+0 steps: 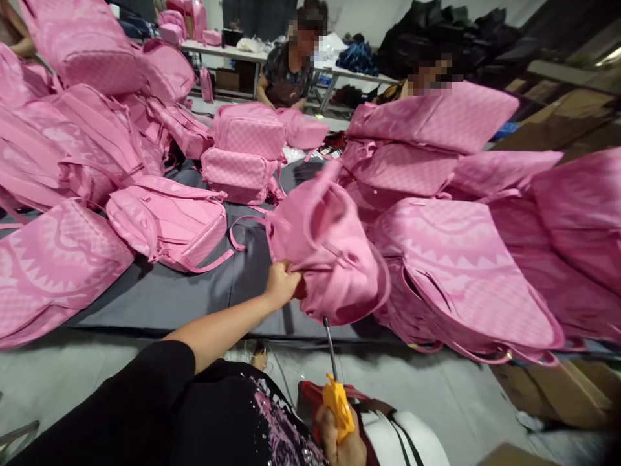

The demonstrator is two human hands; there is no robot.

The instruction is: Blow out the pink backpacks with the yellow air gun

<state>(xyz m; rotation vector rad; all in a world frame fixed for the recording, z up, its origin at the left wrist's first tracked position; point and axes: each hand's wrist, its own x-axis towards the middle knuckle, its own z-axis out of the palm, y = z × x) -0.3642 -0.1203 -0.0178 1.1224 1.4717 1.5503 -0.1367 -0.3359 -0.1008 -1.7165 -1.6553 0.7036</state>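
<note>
My left hand [284,285] is closed on the near edge of a pink backpack [347,265], lifted at a tilt over the grey table. The bag is blurred, and its strap hangs to the left. Low in front of me, my right hand [342,437] is wrapped around a yellow-handled long-necked lighter [338,404]. Its thin metal stem points up, and the dark tip is just below the bag's lower edge; whether they touch I cannot tell. Beside the held bag on the right lies a patterned pink backpack [466,259]. Another pink backpack [169,220] lies to the left.
Pink backpacks are heaped on the left [92,129] and stacked on the right [427,142] of the grey table [233,285]. Across it sits a person [288,77], with another partly hidden behind the right stack. Cardboard boxes [563,388] stand at the lower right.
</note>
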